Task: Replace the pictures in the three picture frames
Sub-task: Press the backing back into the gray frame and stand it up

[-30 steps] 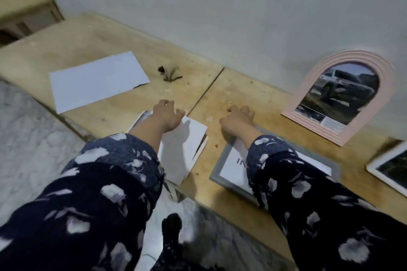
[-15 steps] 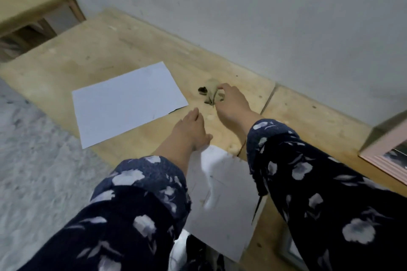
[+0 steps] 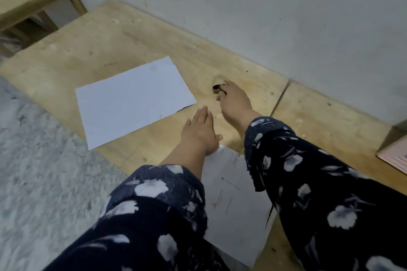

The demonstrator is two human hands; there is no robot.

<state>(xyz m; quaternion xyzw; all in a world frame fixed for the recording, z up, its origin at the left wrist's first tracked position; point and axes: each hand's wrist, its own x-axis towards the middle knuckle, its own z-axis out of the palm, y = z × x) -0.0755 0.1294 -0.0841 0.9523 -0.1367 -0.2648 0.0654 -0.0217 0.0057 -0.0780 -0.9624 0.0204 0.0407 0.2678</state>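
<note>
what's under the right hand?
The right hand covers a small dark object on the wooden board; only its edge shows at the fingertips. What it is cannot be told.

Two arms in long, loose sleeves of dark navy fabric printed with pale white-grey flowers and thin stems. The left sleeve [image 3: 154, 211] and the right sleeve [image 3: 312, 187] end at the wrists, leaving both hands bare, without rings, watches or bracelets showing.
</note>
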